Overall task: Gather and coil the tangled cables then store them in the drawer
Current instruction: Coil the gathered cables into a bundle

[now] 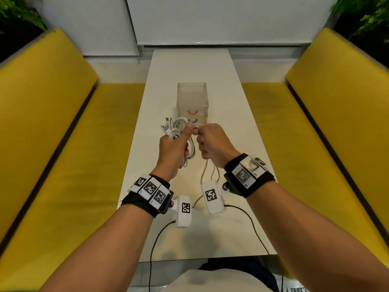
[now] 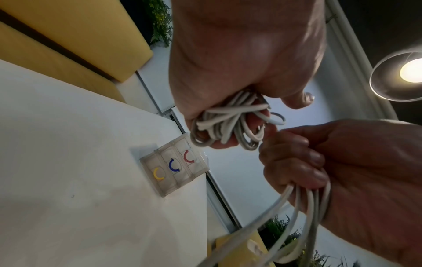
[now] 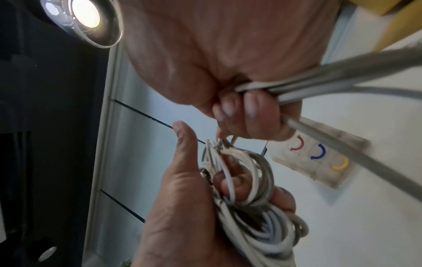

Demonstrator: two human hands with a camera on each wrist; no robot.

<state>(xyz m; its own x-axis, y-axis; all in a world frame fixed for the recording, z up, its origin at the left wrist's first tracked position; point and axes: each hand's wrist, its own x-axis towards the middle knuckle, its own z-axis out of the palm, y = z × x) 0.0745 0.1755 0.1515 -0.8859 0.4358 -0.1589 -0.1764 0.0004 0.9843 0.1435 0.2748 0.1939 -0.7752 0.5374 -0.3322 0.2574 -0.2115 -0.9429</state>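
My left hand (image 1: 172,144) grips a bundle of white and grey cables (image 1: 174,129) gathered into loops, held above the white table (image 1: 189,239); plugs (image 1: 167,122) stick out at the bundle's top left. The same bundle (image 2: 228,124) fills the left fist in the left wrist view. My right hand (image 1: 210,142) is closed round several loose cable strands (image 1: 212,175) that hang below it, and its fingertips meet the bundle beside the left thumb. In the right wrist view the strands (image 3: 319,84) run through the right fist. A clear drawer unit (image 1: 192,102) with red, blue and yellow handles stands just behind the hands, all drawers closed.
Yellow bench seats (image 1: 63,144) flank the narrow table on both sides. A white wall panel (image 1: 210,20) lies beyond the table's far end, with plants (image 1: 19,11) in the upper corners. Black sensor wires (image 1: 252,226) trail from my wrists over the table's near edge.
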